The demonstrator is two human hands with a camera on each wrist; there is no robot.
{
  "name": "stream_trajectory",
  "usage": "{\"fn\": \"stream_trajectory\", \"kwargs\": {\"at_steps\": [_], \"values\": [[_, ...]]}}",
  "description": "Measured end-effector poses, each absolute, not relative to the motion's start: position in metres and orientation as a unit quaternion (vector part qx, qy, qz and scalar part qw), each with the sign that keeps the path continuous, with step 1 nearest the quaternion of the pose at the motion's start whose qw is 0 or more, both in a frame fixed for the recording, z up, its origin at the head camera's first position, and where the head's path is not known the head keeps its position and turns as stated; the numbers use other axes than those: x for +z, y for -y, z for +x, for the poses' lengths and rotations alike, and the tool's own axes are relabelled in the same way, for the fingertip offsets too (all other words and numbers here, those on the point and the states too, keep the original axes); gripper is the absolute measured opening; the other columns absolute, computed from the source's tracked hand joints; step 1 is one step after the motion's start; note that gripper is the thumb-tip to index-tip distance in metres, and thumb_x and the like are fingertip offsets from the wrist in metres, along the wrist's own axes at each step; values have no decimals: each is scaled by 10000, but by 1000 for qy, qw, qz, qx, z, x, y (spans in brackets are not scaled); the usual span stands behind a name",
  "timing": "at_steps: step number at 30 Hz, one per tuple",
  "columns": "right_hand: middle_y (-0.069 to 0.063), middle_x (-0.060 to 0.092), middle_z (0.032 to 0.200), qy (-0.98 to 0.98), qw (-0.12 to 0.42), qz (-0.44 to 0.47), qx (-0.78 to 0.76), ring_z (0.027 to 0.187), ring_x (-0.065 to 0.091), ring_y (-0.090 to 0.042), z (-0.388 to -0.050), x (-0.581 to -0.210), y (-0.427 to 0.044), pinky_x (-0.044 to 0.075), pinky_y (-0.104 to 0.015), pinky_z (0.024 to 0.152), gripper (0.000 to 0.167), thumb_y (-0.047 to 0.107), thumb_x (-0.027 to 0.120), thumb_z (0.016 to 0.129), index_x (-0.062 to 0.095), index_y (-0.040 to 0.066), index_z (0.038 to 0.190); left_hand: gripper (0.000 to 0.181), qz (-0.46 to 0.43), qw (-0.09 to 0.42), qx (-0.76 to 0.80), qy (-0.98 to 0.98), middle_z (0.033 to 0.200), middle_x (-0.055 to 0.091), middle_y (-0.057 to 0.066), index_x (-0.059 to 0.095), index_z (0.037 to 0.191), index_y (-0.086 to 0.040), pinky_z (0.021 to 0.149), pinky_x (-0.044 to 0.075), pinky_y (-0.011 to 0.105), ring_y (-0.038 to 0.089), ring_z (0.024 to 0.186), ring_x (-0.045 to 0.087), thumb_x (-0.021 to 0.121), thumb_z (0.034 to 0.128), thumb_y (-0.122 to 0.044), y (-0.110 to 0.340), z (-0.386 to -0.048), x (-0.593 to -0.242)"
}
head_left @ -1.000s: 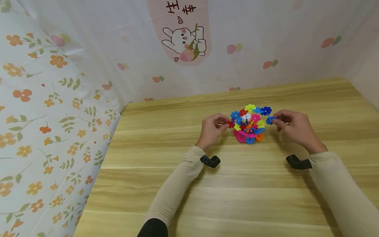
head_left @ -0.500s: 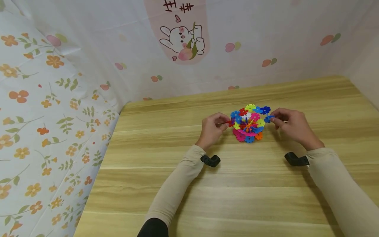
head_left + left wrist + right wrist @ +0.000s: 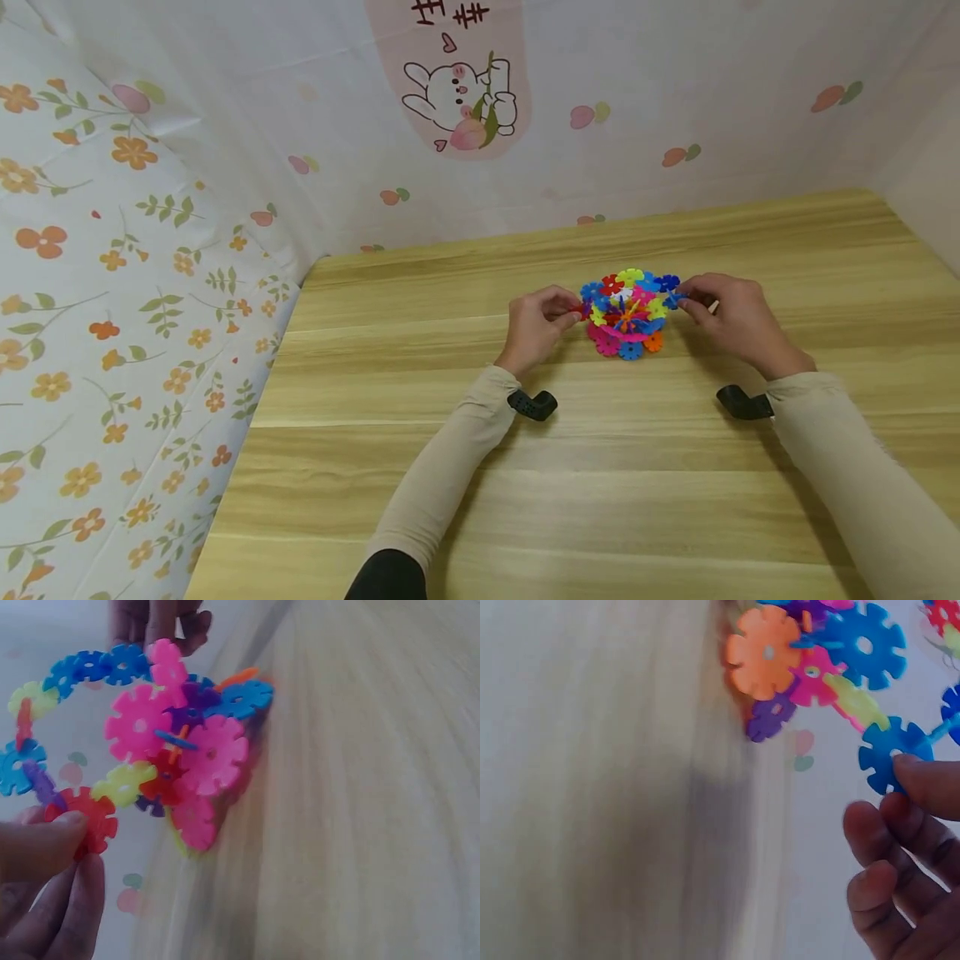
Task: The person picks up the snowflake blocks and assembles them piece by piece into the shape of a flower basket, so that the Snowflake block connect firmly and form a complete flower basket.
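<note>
A colourful build of interlocking snowflake discs stands on the table, with a loop of discs along its top. On its left side, my left hand pinches a red snowflake disc between thumb and fingers. Across from it, my right hand pinches a blue snowflake disc, thumb near its centre hole. In the right wrist view, that blue disc meets the edge of a yellow disc; whether their slots are joined cannot be told. A light blue disc links it to a dark blue one.
The wooden table extends on all sides of the build. A white printed cloth hangs behind the table's back edge, and a flowered cloth hangs at its left. Black wrist cameras sit below both hands.
My right hand has moved left, bringing the blue disc and the end of the top chain in against the build. My left hand has stayed nearly still, holding the red disc.
</note>
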State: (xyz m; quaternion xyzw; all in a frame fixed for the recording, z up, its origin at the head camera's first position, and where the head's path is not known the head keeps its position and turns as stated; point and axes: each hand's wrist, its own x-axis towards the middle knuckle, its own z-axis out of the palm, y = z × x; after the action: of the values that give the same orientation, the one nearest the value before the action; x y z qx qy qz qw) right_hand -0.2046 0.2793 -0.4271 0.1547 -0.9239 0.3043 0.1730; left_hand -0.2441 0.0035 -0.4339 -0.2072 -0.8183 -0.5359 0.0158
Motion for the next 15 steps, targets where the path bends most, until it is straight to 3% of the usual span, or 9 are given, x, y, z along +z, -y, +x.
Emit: {"fn": "stream_trajectory", "kwargs": {"at_steps": [15], "values": [[-57,626,762,922,193,198,272,648,495,-144,-208,-431,-270,446,-294,571,113,-93,714,825,678,10,857,56,-211,47,-504,836,877,766,103,770,891,-17,698,563,175,158,782,746,759,836,-14,-4,-243,-431]]}}
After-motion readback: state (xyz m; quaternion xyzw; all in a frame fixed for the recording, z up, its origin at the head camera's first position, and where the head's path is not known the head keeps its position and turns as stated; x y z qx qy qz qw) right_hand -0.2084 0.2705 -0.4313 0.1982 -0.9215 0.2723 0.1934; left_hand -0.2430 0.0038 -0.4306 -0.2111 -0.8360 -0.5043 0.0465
